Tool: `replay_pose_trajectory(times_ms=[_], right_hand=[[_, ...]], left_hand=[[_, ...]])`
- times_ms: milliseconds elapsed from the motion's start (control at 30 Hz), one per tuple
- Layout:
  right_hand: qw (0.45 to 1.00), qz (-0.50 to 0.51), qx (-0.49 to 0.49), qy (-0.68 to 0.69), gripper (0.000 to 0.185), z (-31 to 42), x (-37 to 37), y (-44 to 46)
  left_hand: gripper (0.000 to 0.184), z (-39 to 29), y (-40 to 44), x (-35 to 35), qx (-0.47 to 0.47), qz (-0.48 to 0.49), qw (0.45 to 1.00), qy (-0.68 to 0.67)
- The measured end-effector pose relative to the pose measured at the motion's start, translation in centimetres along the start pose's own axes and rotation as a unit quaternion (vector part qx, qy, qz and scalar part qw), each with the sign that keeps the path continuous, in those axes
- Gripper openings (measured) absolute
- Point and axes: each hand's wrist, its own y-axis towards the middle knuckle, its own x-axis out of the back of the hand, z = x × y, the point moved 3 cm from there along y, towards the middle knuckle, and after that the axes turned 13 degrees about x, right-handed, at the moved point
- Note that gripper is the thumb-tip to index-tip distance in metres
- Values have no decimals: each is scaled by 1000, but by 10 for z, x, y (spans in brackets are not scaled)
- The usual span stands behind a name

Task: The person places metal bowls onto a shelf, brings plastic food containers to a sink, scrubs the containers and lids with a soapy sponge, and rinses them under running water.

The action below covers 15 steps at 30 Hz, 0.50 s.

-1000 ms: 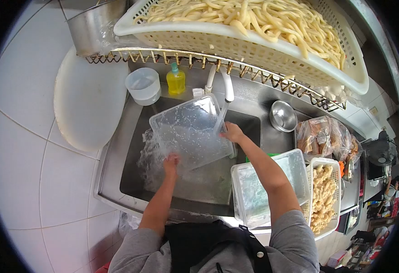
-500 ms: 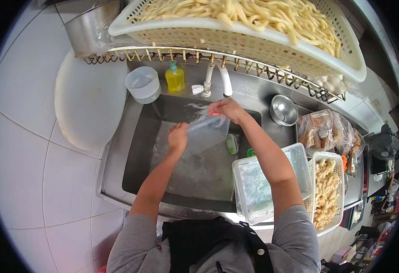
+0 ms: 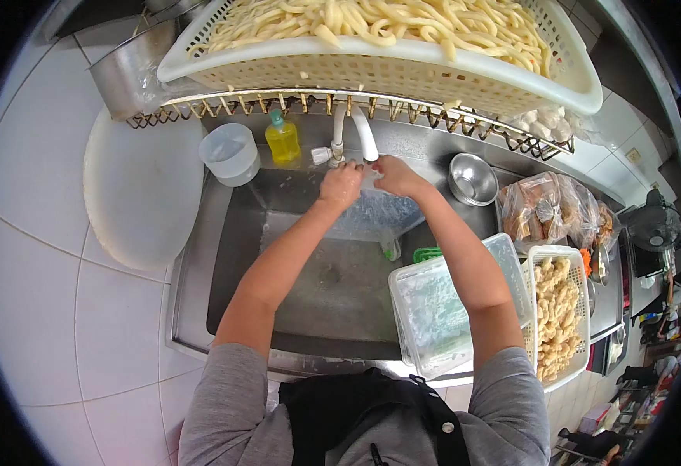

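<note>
A see-through, flat-looking clear plastic lid [image 3: 379, 210] is held under the white faucet [image 3: 364, 136] in the sink [image 3: 309, 279]. My left hand [image 3: 342, 185] closes on its edge just left of the spout. On the right side of the spout, my right hand [image 3: 397, 175] pinches the same edge. Water runs over the lid, and its exact outline is hard to make out. Partly behind the lid's lower end lies a green and white scrubbing thing [image 3: 390, 247]. A green item [image 3: 426, 254] shows beside the clear plastic containers [image 3: 433, 314] at the sink's right edge.
A white basket [image 3: 465, 66] of thick noodle-like strips stands on the rack [image 3: 278, 101] above the faucet. Along the back are a plastic tub [image 3: 230, 155], a yellow soap bottle [image 3: 282, 140] and a metal bowl [image 3: 473, 179]. Another basket [image 3: 564, 380] holds pale pieces at right.
My left hand has moved up and right to the faucet, close to my right hand. The lid has turned and now hangs under the spout with water splashing on it.
</note>
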Motion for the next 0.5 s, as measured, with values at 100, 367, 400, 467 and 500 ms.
replay_pose_trajectory(times_ms=[100,367,400,467,500], right_hand=[[965,54,20,-256,44,5,-15,-19],[957,48,-96,-269,30,-18,-36,-13],[960,40,-96,-260,29,-19,-36,-9],[963,29,-98,-250,28,-18,-33,-7],[975,9,-88,-206,26,-14,-31,-7]], left_hand=[[22,-1,-2,19,-52,-15,998,-19],[23,49,-44,42,118,-67,966,-218],[23,69,-57,27,142,-52,969,-195],[23,102,-96,9,200,18,966,-160],[21,120,-116,-4,211,35,967,-139]])
